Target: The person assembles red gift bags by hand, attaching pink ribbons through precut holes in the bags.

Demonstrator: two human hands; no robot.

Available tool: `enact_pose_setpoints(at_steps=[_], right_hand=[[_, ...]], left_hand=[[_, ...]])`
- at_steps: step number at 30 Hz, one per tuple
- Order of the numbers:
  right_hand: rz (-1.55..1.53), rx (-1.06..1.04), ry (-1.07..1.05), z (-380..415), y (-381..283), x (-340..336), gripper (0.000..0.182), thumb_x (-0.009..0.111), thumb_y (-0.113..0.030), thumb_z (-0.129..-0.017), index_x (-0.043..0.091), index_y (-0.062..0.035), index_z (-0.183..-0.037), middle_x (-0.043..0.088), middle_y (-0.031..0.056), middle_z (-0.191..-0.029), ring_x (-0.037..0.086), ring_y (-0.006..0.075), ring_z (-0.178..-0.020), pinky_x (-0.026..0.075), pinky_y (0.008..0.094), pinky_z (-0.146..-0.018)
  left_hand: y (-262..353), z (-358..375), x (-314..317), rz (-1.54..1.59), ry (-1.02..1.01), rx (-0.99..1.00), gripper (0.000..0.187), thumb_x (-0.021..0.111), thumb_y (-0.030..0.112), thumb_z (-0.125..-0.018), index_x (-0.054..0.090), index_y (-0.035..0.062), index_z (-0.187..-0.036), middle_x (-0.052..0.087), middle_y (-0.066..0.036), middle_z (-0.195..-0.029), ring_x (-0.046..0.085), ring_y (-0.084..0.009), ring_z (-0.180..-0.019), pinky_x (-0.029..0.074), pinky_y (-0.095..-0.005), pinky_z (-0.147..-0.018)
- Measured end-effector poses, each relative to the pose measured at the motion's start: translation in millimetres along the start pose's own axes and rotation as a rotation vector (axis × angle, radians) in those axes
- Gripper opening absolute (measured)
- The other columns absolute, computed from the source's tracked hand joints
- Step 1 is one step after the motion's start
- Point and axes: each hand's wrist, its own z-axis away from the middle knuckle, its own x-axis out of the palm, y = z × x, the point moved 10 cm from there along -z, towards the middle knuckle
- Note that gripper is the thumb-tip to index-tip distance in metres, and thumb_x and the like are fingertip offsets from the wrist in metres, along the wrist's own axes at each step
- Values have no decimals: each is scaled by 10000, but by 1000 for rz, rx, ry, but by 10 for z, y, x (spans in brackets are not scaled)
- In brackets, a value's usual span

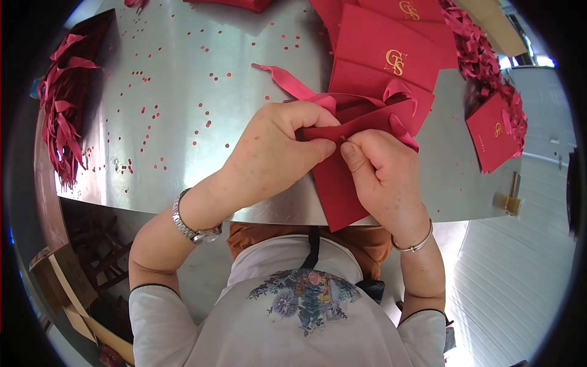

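Observation:
A flat dark-red paper bag lies over the table's near edge, its mouth turned toward my fingers. My left hand grips the bag's upper edge between thumb and fingers. Close beside it, my right hand pinches the same edge, thumb against forefinger. Whether a ribbon end or knot sits in that pinch is hidden. A pink-red satin ribbon runs out past my left fingers to the upper left. More ribbon loops stand up behind my right hand.
Red bags with gold lettering lie overlapped just beyond my hands. Ribboned bags are heaped at the left edge and along the right. Small red paper dots are scattered over the metal table. A tape roll sits at the right corner.

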Motion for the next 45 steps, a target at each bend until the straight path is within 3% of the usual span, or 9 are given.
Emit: enact_pose_setpoints(at_steps=[7,13,15,24,26,28,31,33,45], right_hand=[[-87,220,-237,-151,143,76,188,636,-162,-845,614,-29,-715,596,161,-661,597,356,-624,466,438,-568],[253,43,-297,-262,-85,118,205,593,-182,-824,653,-24,-708,612,172,-647,618,371,-620,499,452,-580],[352,13,-310,-279,-158,132,206,584,-176,-815,657,-20,-702,618,173,-647,624,373,-623,511,454,-589],[302,-77,-263,-345,-174,129,198,587,-166,-798,673,-10,-713,621,185,-648,638,358,-647,520,446,-619],[2,325,-340,-304,133,124,210,588,-176,-813,663,-14,-703,623,184,-647,640,356,-651,522,445,-635],[93,226,-303,-289,76,120,216,588,-180,-822,657,-17,-700,625,182,-649,640,358,-651,522,449,-635],[309,83,-238,-273,-96,83,228,587,-189,-839,646,-20,-696,631,176,-655,642,360,-651,522,457,-626],[435,31,-220,-263,-144,63,235,587,-192,-846,641,-20,-696,635,173,-660,643,360,-650,522,460,-617],[511,-59,-191,-265,-197,102,190,595,-177,-821,654,-20,-732,649,169,-685,654,349,-645,529,449,-580]], left_hand=[[164,108,26,-203,60,226,209,673,-48,-829,653,-14,-1034,660,-34,-920,579,-84,-772,495,-242,-668],[322,144,60,-405,103,383,264,665,-60,-782,629,-2,-1036,670,-132,-920,664,-252,-790,534,-316,-687],[312,130,62,-376,86,337,183,591,-46,-785,592,-12,-965,644,-208,-906,617,-407,-878,513,-459,-745],[362,139,18,-414,88,370,174,567,-46,-814,559,-37,-988,631,-230,-875,614,-426,-856,501,-472,-721],[314,119,25,-378,59,366,193,587,-47,-829,576,-34,-1022,646,-200,-876,645,-341,-783,515,-395,-669],[302,125,58,-343,30,361,212,608,-47,-845,592,-31,-1056,660,-169,-877,676,-256,-709,529,-318,-617],[340,112,72,-426,66,363,176,586,-31,-828,578,-31,-1003,645,-237,-890,622,-432,-840,511,-456,-694],[159,61,-52,-245,136,173,187,615,-26,-823,592,-24,-1009,666,-216,-889,655,-383,-818,525,-411,-698],[19,1,-57,-83,73,118,120,624,-22,-825,632,-30,-945,673,-110,-792,636,-185,-694,517,-302,-640]])
